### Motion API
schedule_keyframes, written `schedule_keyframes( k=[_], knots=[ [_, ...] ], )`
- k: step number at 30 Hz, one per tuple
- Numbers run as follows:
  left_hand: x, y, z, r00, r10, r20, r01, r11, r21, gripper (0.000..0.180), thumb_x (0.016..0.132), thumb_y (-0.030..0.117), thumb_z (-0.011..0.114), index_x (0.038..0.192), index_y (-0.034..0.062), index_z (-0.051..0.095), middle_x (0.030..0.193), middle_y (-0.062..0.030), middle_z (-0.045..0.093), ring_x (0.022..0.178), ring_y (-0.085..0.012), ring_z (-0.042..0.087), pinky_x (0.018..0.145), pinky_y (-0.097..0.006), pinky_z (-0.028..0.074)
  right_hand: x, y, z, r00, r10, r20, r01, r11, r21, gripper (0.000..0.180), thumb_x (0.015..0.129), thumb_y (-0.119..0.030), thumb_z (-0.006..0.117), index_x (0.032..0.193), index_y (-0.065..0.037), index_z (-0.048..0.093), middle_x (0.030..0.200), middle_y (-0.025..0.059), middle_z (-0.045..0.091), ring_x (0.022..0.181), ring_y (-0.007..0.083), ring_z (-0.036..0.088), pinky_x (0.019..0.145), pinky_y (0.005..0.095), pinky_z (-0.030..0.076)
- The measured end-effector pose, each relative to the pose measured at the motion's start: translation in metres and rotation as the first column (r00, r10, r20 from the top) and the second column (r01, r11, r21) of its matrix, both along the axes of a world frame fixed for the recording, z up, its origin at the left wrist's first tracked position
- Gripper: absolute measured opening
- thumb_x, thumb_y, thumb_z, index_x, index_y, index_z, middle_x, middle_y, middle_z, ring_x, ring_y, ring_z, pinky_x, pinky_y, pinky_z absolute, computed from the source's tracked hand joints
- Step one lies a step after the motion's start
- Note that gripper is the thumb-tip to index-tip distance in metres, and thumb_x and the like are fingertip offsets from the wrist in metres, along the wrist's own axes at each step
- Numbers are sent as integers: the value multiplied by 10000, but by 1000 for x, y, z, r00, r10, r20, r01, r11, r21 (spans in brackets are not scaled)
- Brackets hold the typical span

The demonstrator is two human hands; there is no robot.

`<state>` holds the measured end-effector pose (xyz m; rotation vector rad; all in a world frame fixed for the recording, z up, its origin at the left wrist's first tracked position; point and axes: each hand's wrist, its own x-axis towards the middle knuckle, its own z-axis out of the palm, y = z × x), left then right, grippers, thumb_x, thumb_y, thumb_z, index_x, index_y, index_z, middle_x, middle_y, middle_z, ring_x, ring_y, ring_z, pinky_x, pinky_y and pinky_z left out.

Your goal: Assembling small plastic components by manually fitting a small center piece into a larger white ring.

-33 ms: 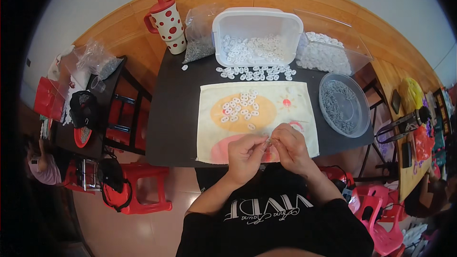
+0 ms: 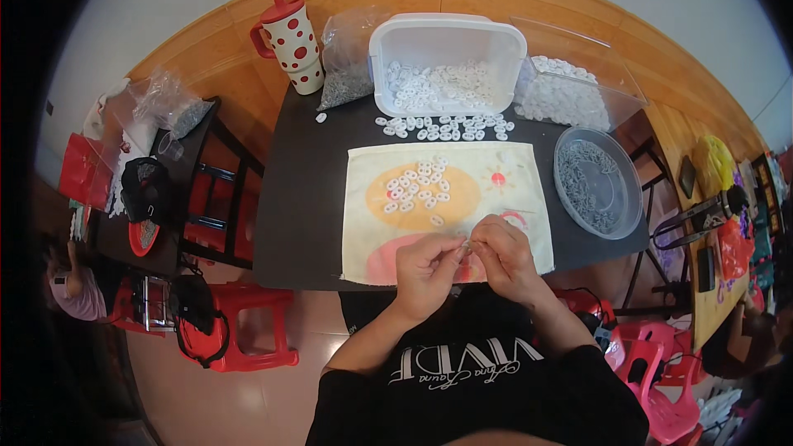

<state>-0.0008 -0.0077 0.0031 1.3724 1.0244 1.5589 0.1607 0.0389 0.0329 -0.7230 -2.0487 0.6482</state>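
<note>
Over the front edge of a cream cloth (image 2: 529, 165) my left hand (image 2: 425, 272) and my right hand (image 2: 505, 258) meet, fingertips pinched together. Whatever they hold between them is small and mostly covered by the fingers, so its kind cannot be made out. Just beyond them on the cloth lies a loose group of small white oval pieces (image 2: 406, 182), each with two dark holes or marks. A thin needle-like thing (image 2: 519, 212) lies beside my right hand.
At the back stand a white tub (image 2: 380, 66) of white pieces, a clear bin (image 2: 624, 87) of more, a bag of small grey metal parts (image 2: 345, 87) and a dotted tumbler (image 2: 296, 49). A round clear tub (image 2: 636, 198) holds grey metal parts at right. Red stools (image 2: 256, 330) stand left.
</note>
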Motion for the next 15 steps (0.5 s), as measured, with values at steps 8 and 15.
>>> schedule_keyframes(
  k=[8, 15],
  knots=[
    [1, 1, 6, 962, 25, 273, 6, 994, -111, 181, 900, -58, 643, 1075, -33, 682, 914, -50, 707, 769, -75, 639, 677, -197, 509, 8, 3, -9, 970, -42, -240, -97, 837, -538, 153, 956, -2, 553, 1079, 41, 634, 946, 57, 629, 883, 122, 606, 793, 247, 479],
    [-42, 2, -5, 962, 163, 221, -138, 983, -125, 175, 908, -27, 636, 1081, -35, 663, 931, -90, 722, 785, -90, 657, 636, -205, 499, 12, 21, -2, 968, -204, 149, 220, 971, -98, 124, 824, 63, 634, 936, 11, 648, 848, 135, 587, 775, 256, 602, 696, 319, 468]
  ],
)
